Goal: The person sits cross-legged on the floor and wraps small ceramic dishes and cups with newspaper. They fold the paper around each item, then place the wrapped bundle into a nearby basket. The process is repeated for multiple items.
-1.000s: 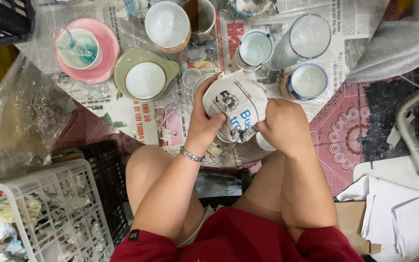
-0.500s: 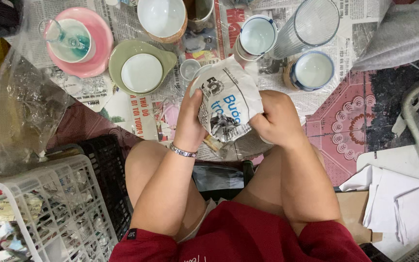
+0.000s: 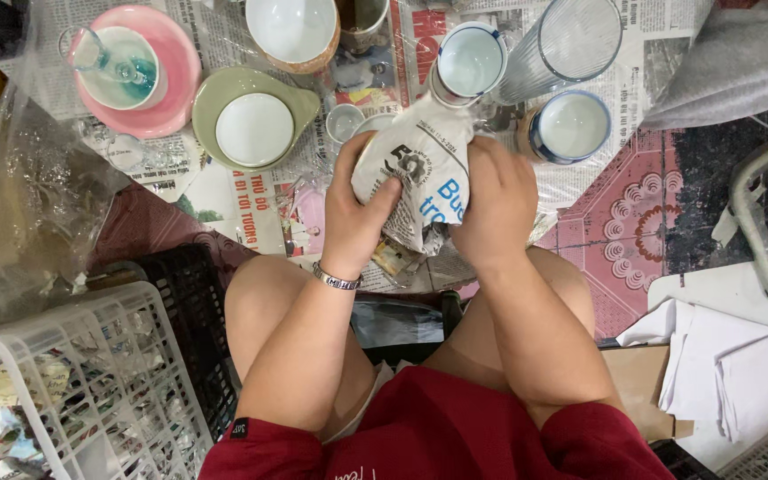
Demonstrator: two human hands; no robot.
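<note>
Newspaper bundle (image 3: pixel 420 169) white, black-blue print; plate (image 3: pixel 175 80) pink; dish (image 3: pixel 215 107) pale green; cup (image 3: pixel 569 126) white, blue-rimmed.

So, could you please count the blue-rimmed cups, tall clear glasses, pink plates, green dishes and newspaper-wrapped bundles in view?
Blue-rimmed cups: 2
Tall clear glass: 1
Pink plate: 1
Green dish: 1
Newspaper-wrapped bundle: 1
Total: 6
</note>
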